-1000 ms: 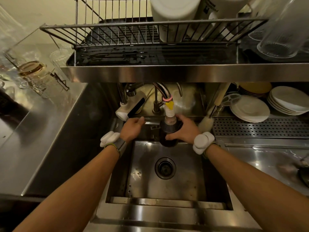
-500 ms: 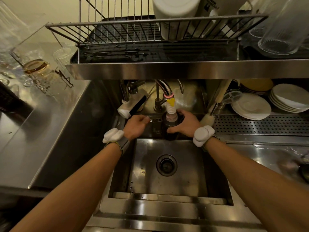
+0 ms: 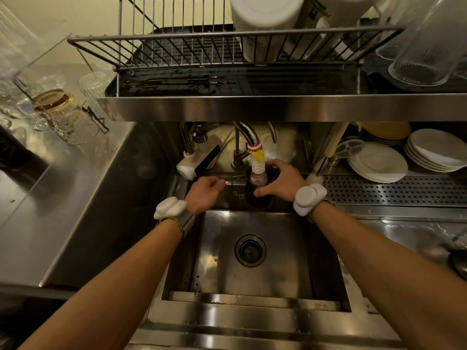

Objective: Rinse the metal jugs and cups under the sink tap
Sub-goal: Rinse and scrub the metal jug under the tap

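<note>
The right hand (image 3: 280, 181) wraps its fingers and thumb round a dark round metal cup (image 3: 254, 199). It holds the cup up at the back of the sink, right under the tap. The tap's white bumpy nozzle with a yellow top (image 3: 257, 168) pokes down into the cup's mouth. I cannot tell if there is water in the cup.

The left hand (image 3: 203, 193) curls its fingers on the end of a thin shiny metal bar (image 3: 235, 181) just beside the cup. Both wrists wear a chunky white band (image 3: 309, 195).

Below the hands is a deep steel sink (image 3: 222, 261) with a round dark drain (image 3: 250, 250) in the middle. A flat steel counter (image 3: 63, 198) runs along the left, with clear glasses (image 3: 50, 104) on it. To the right, white plates (image 3: 376, 165) sit in piles behind a steel tray full of little holes (image 3: 391, 190).

A long steel shelf (image 3: 278, 107) hangs over the tap. A wire rack (image 3: 202, 46) stands on it with big white tubs (image 3: 265, 18) inside, and a tall clear glass (image 3: 427, 46) sits upside down next to it.

A second ago the cup hung lower, over the sink. Now it is lifted up round the nozzle. The left hand has slid closer to the cup.
</note>
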